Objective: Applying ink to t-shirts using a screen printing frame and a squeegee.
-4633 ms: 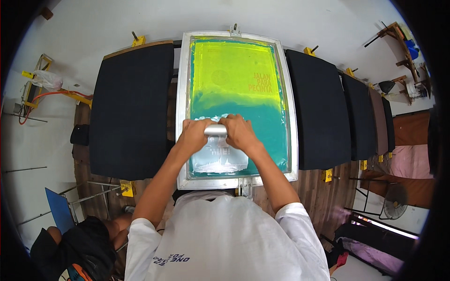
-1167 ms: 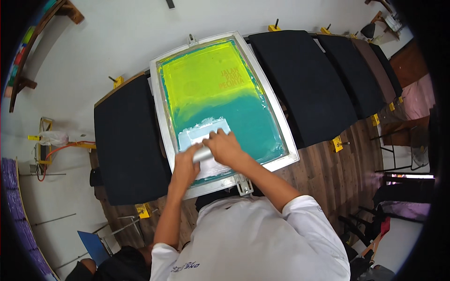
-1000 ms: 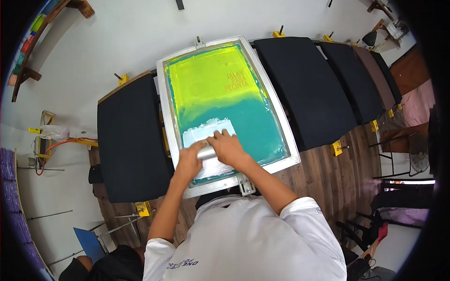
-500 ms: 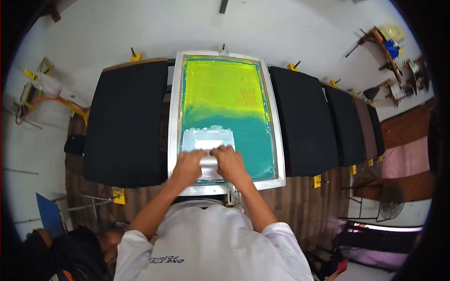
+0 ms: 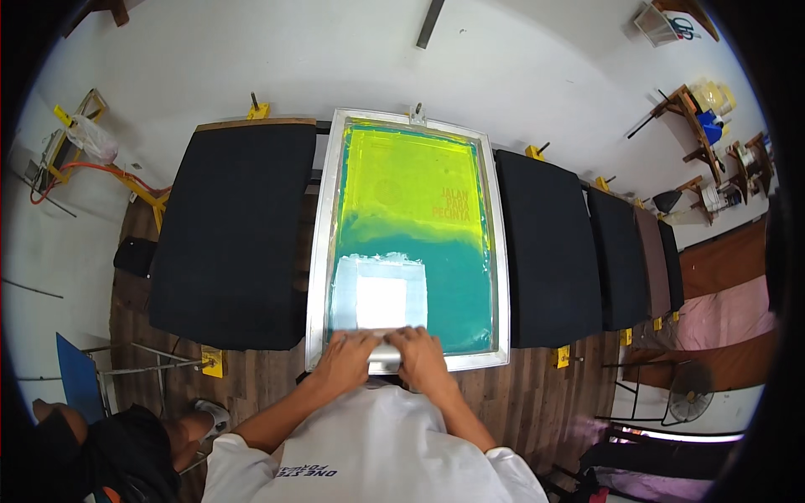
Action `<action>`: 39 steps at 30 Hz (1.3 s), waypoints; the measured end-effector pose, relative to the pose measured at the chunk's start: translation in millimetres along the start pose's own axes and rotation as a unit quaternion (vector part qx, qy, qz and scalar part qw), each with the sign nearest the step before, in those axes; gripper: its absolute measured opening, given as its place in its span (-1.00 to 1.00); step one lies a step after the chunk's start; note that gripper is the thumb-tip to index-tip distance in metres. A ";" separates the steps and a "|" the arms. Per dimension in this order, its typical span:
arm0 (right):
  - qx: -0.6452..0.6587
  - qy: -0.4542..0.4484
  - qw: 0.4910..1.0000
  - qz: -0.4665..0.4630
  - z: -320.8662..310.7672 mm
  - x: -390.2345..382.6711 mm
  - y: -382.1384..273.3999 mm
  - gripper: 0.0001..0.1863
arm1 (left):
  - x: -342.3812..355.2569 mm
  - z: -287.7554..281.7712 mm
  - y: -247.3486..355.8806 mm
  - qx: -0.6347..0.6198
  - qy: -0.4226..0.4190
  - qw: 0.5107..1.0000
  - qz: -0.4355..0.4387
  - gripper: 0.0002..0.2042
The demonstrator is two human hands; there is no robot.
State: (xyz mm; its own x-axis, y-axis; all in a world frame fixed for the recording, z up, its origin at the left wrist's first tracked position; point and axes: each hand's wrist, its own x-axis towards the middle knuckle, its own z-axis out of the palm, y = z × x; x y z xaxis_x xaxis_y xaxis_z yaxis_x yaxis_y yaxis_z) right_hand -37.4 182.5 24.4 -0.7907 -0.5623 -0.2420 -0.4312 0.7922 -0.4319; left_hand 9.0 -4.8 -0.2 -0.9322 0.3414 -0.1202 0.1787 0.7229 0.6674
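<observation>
A silk-screen frame (image 5: 501, 277) with an aluminium rim lies in front of me. Its mesh (image 5: 457, 293) is yellow-green at the far end and teal nearer to me. White ink (image 5: 386, 267) edges a pale rectangular area on the near left of the mesh, with a bright white block in its middle. At the near end of the frame, my left hand (image 5: 345, 359) and my right hand (image 5: 422, 356) grip a squeegee side by side, fingers curled over its silver handle (image 5: 385, 355). The squeegee's blade is hidden from view.
Black-covered print boards stand to the left (image 5: 231, 235) and right (image 5: 549, 243) of the frame, with yellow brackets (image 5: 213, 362) below. A person's leg (image 5: 180, 432) shows at lower left. A fan (image 5: 691, 392) stands at lower right. Wall shelves (image 5: 700, 130) hold containers.
Both hands have drawn the squeegee toward me, down to the frame's near end. More of the bright white block shows behind it. My view has shifted slightly.
</observation>
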 end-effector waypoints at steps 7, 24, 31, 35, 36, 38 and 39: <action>-0.031 0.109 0.994 0.006 -20.1 85.0 36.1 -0.49 | 92.6 -23.5 -29.2 0.011 0.147 0.988 0.044 -0.59; -0.009 0.064 0.998 -0.023 -13.2 48.9 -1.7 -0.51 | 30.9 -27.9 -10.0 0.036 0.095 0.995 -0.011 -0.55; -0.025 0.140 0.989 -0.039 13.1 71.1 11.0 -0.65 | 41.3 -19.9 -35.5 0.068 0.084 0.994 -0.010 -0.40; -0.019 0.081 0.996 -0.017 26.8 12.8 1.2 -0.44 | -3.7 6.7 -8.8 0.078 0.061 0.995 -0.002 -0.50; -0.016 0.069 0.997 -0.013 30.4 0.7 -0.8 -0.43 | -11.9 8.4 -2.4 0.071 0.050 0.996 0.001 -0.50; -0.026 0.081 0.996 -0.023 31.7 -8.1 2.6 -0.50 | -14.8 6.6 6.0 0.058 0.046 0.997 0.008 -0.51; -0.020 0.065 0.998 -0.020 24.2 -10.0 1.2 -0.51 | -14.2 4.0 9.5 0.044 0.041 0.998 0.009 -0.51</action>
State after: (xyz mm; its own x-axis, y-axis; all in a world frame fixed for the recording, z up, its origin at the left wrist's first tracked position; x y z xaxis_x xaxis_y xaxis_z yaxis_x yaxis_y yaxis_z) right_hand -19.5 183.3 5.2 -0.8212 -0.5599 -0.1103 -0.4779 0.7804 -0.4031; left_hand 25.1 -0.4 5.0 -0.9505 0.3071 -0.0469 0.2185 0.7681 0.6019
